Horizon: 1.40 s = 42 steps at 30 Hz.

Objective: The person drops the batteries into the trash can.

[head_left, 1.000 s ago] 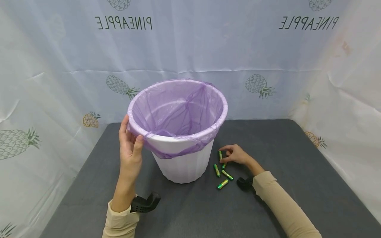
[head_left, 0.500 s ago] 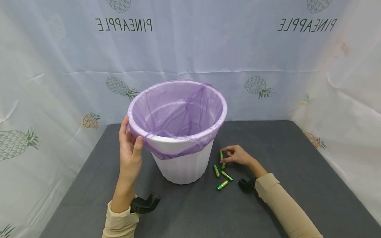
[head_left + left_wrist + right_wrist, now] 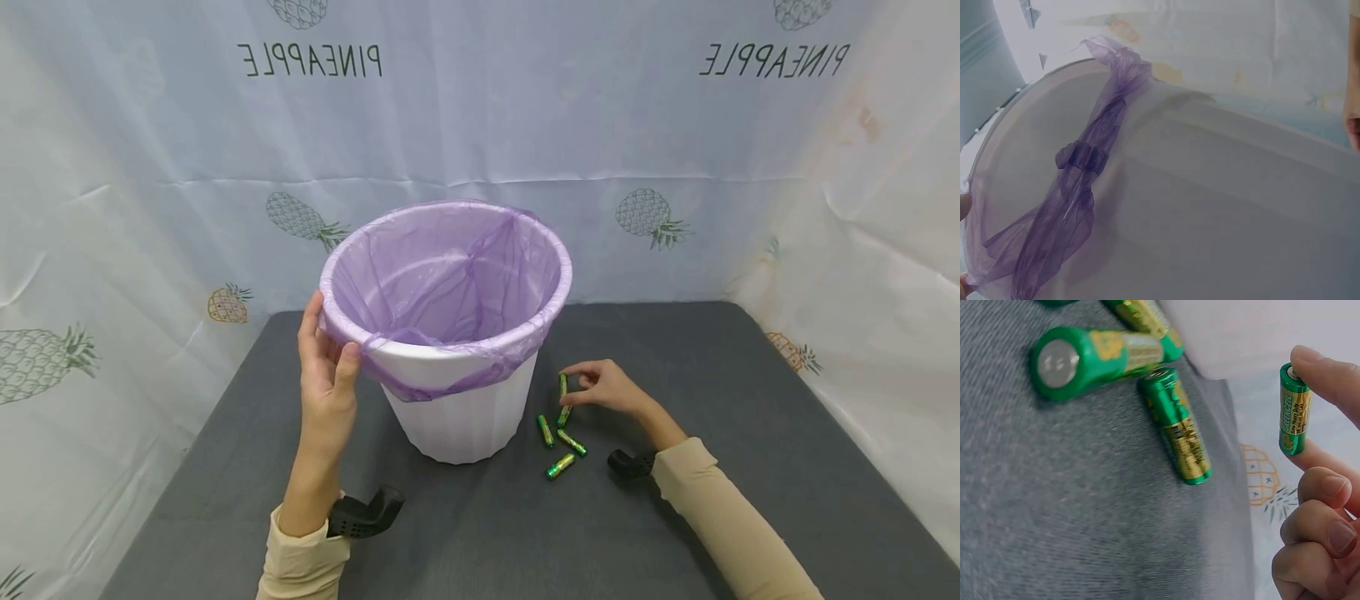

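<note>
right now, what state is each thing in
White bin: standing, mouth up
Purple bag: lining the bin, folded over its rim
Left hand: holding the bin's rim
Right hand: pinching one battery by its ends
Four other batteries: lying on the table

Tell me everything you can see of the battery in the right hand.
The battery is a slim cylinder with a glossy, printed green and gold wrapper and a silvery terminal at one end. The right hand pinches it by its ends, thumb on the terminal end, forefinger on the other. It appears lifted off the table, right of the bin.
</note>
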Each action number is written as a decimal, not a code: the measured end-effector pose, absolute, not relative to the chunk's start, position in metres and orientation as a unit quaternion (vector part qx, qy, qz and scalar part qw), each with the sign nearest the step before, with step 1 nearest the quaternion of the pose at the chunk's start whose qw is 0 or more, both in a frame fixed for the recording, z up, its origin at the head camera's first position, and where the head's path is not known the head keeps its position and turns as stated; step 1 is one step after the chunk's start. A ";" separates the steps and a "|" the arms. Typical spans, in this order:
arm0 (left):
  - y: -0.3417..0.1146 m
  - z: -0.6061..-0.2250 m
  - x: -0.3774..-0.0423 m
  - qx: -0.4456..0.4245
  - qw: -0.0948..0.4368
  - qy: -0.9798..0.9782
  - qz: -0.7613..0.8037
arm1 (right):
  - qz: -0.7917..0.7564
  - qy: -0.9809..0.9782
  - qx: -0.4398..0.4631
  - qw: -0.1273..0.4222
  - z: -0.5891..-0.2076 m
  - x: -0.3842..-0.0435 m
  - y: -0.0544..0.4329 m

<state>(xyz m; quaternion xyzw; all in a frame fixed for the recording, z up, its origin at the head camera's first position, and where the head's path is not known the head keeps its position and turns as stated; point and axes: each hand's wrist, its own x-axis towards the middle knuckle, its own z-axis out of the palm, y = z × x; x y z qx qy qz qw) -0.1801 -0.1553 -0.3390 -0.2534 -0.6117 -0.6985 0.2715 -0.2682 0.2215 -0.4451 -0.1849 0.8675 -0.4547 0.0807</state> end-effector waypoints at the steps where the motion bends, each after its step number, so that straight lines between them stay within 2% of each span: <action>1: -0.155 -0.339 -0.180 -0.254 0.272 -0.611 -0.699 | -0.459 0.865 -0.186 0.078 -0.444 -0.268 0.222; 30: -0.157 -0.339 -0.180 -0.257 0.274 -0.611 -0.697 | -0.509 0.842 -0.177 0.034 -0.393 -0.242 0.216; 42: -0.166 -0.334 -0.178 -0.215 0.254 -0.609 -0.720 | -0.525 0.833 -0.175 0.019 -0.376 -0.229 0.217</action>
